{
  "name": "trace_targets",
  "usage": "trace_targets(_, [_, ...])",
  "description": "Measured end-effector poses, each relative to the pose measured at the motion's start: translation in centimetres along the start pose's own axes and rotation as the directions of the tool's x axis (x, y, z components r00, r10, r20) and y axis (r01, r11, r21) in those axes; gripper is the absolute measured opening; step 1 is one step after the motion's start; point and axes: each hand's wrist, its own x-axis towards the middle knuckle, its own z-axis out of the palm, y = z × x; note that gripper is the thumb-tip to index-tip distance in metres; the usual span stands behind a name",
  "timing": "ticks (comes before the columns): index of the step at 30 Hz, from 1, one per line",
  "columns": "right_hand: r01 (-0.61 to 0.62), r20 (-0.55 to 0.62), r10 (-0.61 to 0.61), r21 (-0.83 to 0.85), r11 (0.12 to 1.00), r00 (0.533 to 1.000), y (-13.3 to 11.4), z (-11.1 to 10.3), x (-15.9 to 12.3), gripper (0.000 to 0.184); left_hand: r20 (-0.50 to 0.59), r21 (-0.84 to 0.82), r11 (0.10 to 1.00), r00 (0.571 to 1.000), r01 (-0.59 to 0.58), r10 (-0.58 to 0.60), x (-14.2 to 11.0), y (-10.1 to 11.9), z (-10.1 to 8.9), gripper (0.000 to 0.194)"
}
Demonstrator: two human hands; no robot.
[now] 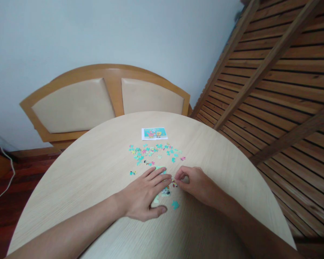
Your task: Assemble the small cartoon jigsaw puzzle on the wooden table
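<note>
My left hand (148, 190) lies flat with fingers apart on a partly joined jigsaw puzzle (166, 190), covering much of it. Green and dark printed parts show between and beside the fingers. Just to the right, my right hand (193, 181) is closed in a pinch, its thumb and index fingertips at a small yellow and red puzzle piece (174, 183) by the joined part's right edge. One loose teal piece (175, 204) rests below, between the two hands. Farther left, a small dark, teal and yellow piece pair (133, 173) lies beyond my left hand.
Several loose teal, pink and yellow puzzle pieces (139, 154) are scattered past my hands. Behind them lies a picture card (154, 133) with cartoon figures. The round wooden table (83, 180) has a padded chair (72, 104) at its far side and a slatted wooden panel (272, 79) at right.
</note>
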Motion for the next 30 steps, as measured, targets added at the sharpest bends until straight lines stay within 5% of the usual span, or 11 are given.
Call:
trace_targets(6, [0.061,0.013,-0.059,-0.195,0.979,0.998,-0.5,0.3,-0.2,0.012,-0.019,-0.018,1.0,1.0,0.0,0.0,-0.1,-0.1,0.1,0.082])
trace_targets(13, [0.055,-0.037,-0.06,-0.112,0.992,0.998,0.2,0.1,-0.3,0.008,-0.015,-0.022,1.0,1.0,0.011,-0.012,-0.1,0.1,-0.1,0.079])
trace_targets(30, [0.159,0.091,-0.144,-0.182,0.97,0.985,0.9,-0.4,-0.2,0.014,0.016,0.003,1.0,1.0,0.019,-0.019,-0.2,0.0,0.0,0.079])
